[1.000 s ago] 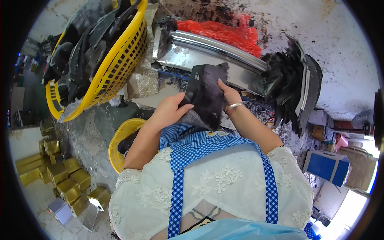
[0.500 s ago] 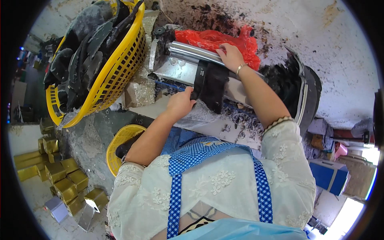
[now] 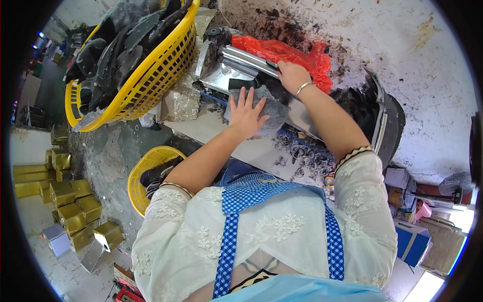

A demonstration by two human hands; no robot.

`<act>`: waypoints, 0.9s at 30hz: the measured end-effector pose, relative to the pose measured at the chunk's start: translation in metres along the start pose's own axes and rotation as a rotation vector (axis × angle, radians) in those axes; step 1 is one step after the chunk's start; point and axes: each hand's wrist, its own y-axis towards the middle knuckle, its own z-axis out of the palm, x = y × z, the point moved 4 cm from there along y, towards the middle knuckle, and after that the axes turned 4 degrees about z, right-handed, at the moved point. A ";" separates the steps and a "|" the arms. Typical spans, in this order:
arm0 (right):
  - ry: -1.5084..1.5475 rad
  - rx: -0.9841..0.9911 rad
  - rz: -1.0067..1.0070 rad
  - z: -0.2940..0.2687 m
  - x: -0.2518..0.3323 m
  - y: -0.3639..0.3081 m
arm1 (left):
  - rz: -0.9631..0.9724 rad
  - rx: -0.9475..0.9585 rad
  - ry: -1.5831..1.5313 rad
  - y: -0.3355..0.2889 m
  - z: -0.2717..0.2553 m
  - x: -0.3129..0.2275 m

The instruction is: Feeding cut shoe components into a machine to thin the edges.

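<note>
My left hand lies with fingers spread on a grey fuzzy piece of material, pressing it against the machine's metal bed. A black flap shows just beyond the fingertips. My right hand is curled at the right part of the shiny metal rollers. A small dark edge shows at its fingertips, but what they pinch is hidden. The bright metal plate of the machine lies in front of the rollers.
A yellow basket heaped with dark cut pieces stands at left; a smaller yellow basket sits below it. Behind the rollers lies a red plastic bag. Dark scraps litter the bench edge. Gold boxes stand at lower left.
My left hand has moved right and opened flat onto the grey piece, which has shifted up onto the bed. The black piece's broad face no longer shows. My right hand remains at the rollers, fingers more curled.
</note>
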 end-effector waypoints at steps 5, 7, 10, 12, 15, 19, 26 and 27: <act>0.039 -0.151 0.078 -0.010 0.025 -0.049 | -0.056 -0.013 0.008 0.011 0.013 -0.043; 0.034 -0.154 0.089 -0.015 0.032 -0.066 | -0.096 0.105 0.023 0.014 0.019 -0.067; 0.048 -0.185 0.058 -0.024 0.047 -0.088 | -0.038 0.105 0.000 0.014 0.031 -0.088; 0.047 -0.180 0.045 -0.032 0.057 -0.102 | -0.002 0.080 -0.006 0.016 0.038 -0.097; 0.030 -0.167 0.035 -0.045 0.075 -0.120 | 0.078 0.022 -0.051 0.026 0.044 -0.097; -0.004 -0.165 0.032 -0.056 0.091 -0.143 | 0.245 0.115 -0.179 0.027 0.028 -0.096; -0.109 -0.124 -0.112 -0.141 0.097 -0.161 | 0.414 -0.276 -0.251 -0.024 -0.024 -0.045; -0.159 -0.143 -0.142 -0.163 0.093 -0.158 | 0.387 -0.281 -0.234 -0.028 -0.043 -0.030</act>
